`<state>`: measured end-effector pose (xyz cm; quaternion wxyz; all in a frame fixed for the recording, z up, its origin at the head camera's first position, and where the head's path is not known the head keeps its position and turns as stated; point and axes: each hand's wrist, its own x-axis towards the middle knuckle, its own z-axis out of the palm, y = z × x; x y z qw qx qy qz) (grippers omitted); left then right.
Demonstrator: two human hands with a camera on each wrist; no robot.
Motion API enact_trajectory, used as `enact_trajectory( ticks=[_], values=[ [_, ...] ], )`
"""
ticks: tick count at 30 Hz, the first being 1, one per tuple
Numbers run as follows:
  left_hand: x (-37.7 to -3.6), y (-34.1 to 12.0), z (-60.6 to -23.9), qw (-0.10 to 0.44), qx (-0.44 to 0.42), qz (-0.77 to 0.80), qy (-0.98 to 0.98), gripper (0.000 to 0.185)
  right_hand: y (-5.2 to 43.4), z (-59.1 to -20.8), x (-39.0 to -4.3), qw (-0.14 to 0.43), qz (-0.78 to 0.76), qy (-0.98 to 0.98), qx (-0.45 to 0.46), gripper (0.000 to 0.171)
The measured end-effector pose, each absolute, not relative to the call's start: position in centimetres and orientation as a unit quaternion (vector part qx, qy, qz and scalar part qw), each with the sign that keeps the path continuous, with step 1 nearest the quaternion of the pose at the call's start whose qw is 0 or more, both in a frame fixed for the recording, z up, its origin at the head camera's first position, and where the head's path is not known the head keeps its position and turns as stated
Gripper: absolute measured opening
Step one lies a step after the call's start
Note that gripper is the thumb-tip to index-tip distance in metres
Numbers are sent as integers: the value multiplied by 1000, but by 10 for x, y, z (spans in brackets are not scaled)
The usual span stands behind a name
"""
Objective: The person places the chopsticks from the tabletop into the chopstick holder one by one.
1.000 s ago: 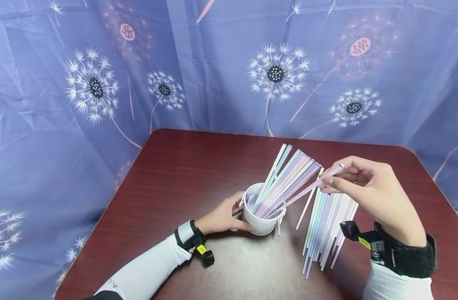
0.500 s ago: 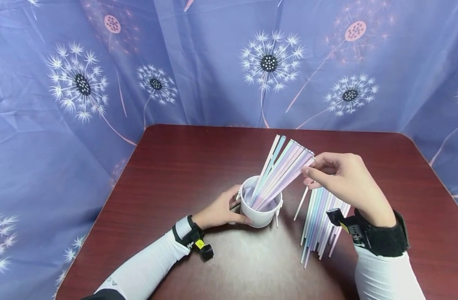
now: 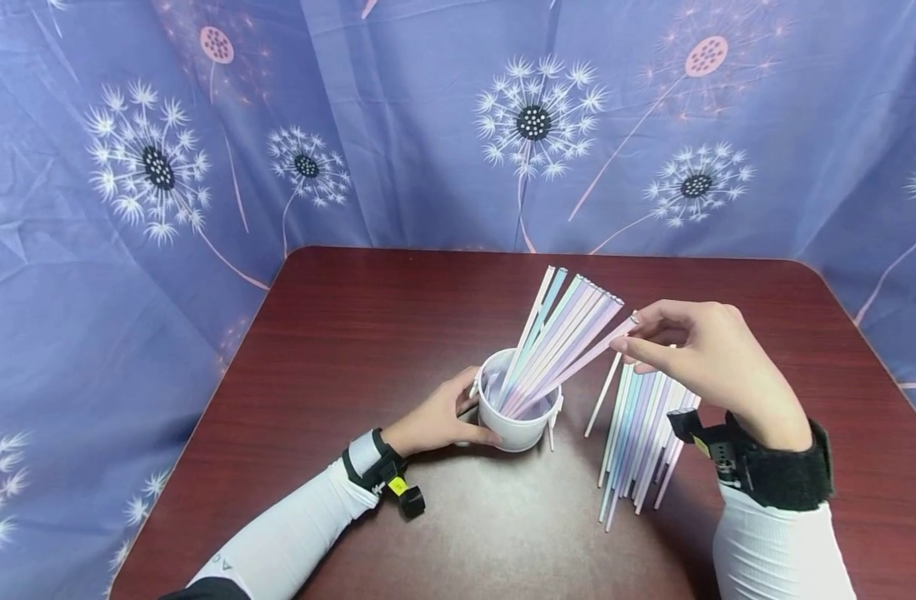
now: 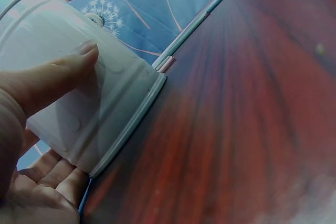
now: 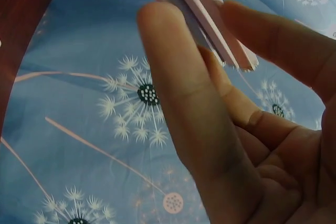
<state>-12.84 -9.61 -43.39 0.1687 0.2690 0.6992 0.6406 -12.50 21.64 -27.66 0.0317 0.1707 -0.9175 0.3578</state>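
Note:
A white cup (image 3: pixel 513 421) stands on the dark red table (image 3: pixel 397 317), and my left hand (image 3: pixel 467 412) grips its left side. Several pastel straws (image 3: pixel 558 333) lean in it toward the upper right. My right hand (image 3: pixel 628 335) pinches the upper end of a pink straw (image 3: pixel 588 358) whose lower end is inside the cup. In the left wrist view my left hand (image 4: pixel 73 119) wraps the cup (image 4: pixel 121 93), thumb on top. The right wrist view shows my right hand (image 5: pixel 194 14) with straw ends (image 5: pixel 231 51) between thumb and fingers.
A loose pile of pastel straws (image 3: pixel 641 442) lies on the table right of the cup, below my right hand. One straw (image 4: pixel 199 19) lies beside the cup's base. A blue dandelion-print cloth (image 3: pixel 202 167) hangs around the table's back and sides.
My right hand has come left and down with the pink straw, which now lies closer against the bundle in the cup. My left hand has stayed on the cup.

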Motion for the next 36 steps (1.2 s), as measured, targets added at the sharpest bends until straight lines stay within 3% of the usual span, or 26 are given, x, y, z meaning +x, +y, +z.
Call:
enact_trajectory(
  ticks=[12,17,21,29,36],
  values=[
    [-138,-99,-457,159,269,637,705,92,266,-274,-138,58,266,-961,56,36],
    [-141,-100,-459,157,273,640,700,92,291,-282,-151,40,234,-971,2,39],
    [-141,-100,-458,156,271,640,702,92,312,-295,-161,-11,225,-973,-41,36],
    [-133,-98,-442,155,277,640,700,91,340,-338,-187,-206,260,-942,-54,37],
    [-139,-97,-461,160,282,638,699,91,345,-365,-189,-239,228,-941,-70,21]
  ],
)
